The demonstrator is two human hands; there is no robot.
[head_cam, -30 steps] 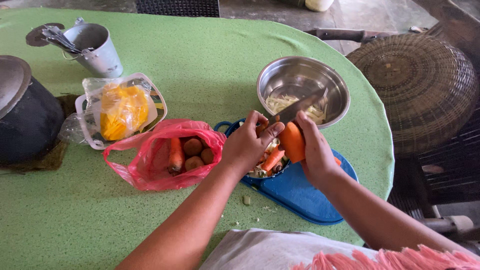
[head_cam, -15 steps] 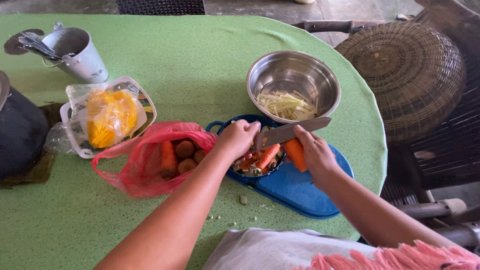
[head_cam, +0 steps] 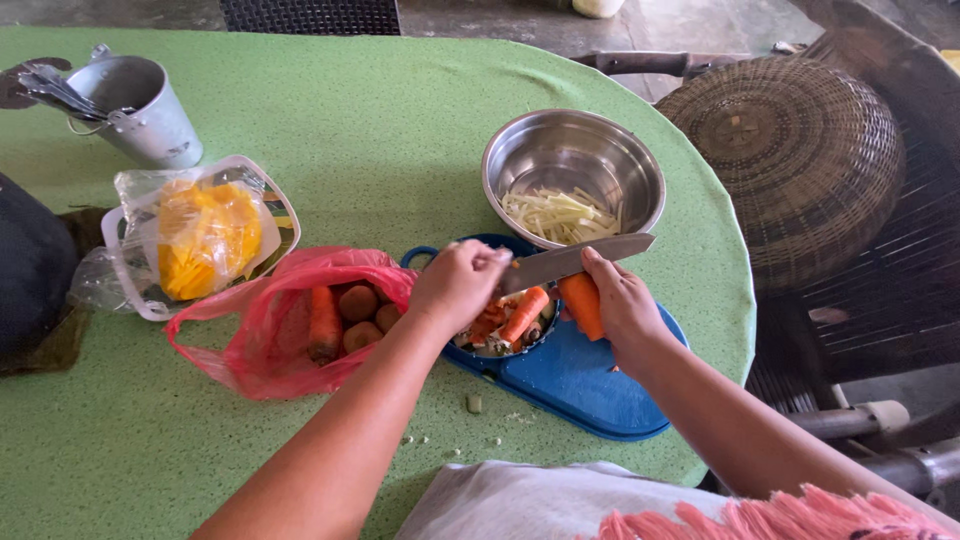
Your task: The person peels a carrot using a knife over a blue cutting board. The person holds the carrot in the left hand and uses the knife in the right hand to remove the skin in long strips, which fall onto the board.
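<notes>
Over the blue cutting board (head_cam: 585,385), the left hand (head_cam: 458,285) has its fingers curled around the handle of a knife (head_cam: 575,258), while the right hand (head_cam: 622,303) grips a carrot (head_cam: 581,303) under the blade. Just beyond the board stands a steel bowl (head_cam: 573,165) of pale strips; left of the board lies a red bag (head_cam: 275,335) of carrots.

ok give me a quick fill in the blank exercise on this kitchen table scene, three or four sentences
1. The left hand holds the handle of a ____ whose blade lies across the carrot.
2. The right hand holds the carrot over a cutting board coloured ____.
3. The steel bowl behind the board holds pale vegetable ____.
4. More carrots and small round brown vegetables lie in a plastic bag coloured ____.

Missing words: knife; blue; strips; red
</notes>
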